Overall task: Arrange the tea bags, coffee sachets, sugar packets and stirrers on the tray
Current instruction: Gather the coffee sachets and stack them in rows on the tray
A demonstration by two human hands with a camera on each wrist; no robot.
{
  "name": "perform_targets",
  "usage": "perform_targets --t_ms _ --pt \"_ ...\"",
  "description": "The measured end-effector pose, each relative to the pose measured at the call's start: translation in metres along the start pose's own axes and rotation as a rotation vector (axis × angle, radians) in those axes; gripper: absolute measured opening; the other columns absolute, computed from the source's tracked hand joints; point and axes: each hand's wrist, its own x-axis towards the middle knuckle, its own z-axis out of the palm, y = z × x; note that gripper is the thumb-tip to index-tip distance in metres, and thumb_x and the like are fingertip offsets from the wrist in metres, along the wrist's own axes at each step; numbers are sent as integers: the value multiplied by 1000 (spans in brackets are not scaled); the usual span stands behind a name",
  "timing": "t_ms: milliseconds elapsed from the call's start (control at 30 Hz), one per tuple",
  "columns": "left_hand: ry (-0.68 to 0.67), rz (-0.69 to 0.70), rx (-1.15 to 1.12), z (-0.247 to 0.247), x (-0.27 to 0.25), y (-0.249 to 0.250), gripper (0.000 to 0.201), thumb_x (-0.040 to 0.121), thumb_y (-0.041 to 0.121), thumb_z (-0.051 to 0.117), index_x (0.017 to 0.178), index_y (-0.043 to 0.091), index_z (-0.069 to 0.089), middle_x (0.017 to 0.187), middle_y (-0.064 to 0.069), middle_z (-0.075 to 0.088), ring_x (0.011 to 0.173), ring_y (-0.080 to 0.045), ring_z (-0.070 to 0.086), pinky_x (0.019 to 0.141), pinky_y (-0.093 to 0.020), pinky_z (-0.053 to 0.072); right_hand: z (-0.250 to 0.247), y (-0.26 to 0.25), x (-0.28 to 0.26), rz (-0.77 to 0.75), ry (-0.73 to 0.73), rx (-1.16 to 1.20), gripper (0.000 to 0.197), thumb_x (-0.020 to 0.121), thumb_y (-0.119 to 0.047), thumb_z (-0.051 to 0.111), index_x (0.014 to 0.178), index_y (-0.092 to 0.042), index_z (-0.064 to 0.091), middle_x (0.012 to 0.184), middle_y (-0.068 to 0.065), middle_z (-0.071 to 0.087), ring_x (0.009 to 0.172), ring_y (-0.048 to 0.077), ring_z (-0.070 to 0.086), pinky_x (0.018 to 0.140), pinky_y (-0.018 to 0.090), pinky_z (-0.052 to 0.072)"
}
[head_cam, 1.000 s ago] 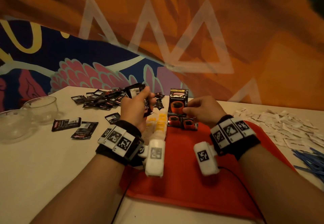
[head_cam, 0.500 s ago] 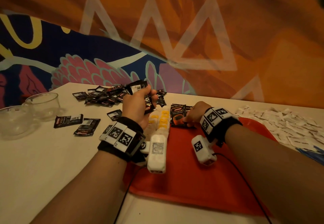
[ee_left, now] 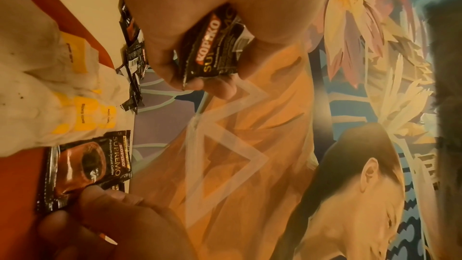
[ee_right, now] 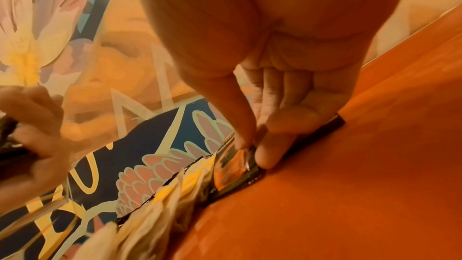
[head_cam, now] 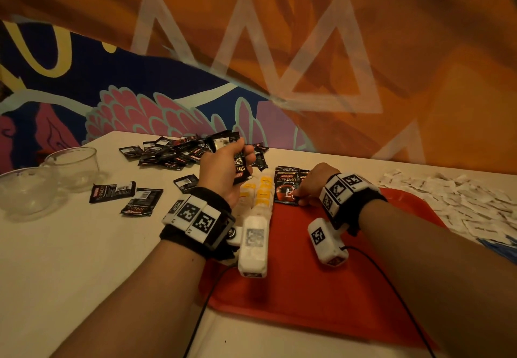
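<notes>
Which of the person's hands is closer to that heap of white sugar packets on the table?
The right hand. It rests on a coffee sachet on the red tray, on the side towards the sugar packets. The left hand, gripping sachets, is across the tray.

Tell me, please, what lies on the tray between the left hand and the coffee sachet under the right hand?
Tea bags with yellow tags, in rows on the red tray, as the head view shows.
</notes>
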Motion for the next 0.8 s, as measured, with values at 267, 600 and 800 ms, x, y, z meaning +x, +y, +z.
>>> perform_targets --t_ms 267,600,800 --pt "18 19 45 0 2 -3 20 94 15 65 110 3 69 83 -5 72 69 -14 66 67 -30 50 -3 9 6 -28 7 134 21 82 -12 78 99 -2 69 83 8 76 86 19 74 90 39 58" --pt "-4 7 23 0 -1 -3 20 95 15 64 111 4 68 79 -4 70 66 -14 64 65 -29 49 -5 17 7 -117 -14 182 16 81 -4 73 96 -3 66 83 11 70 67 18 69 54 23 54" --pt "-81 -54 -28 0 -5 -1 30 99 24 44 111 5 64 79 -6 68 65 -16 63 53 -25 48 -11 17 1 -137 2 251 23 80 -5 74 101 2 70 83 14 73 74 23 71 70 33 62"
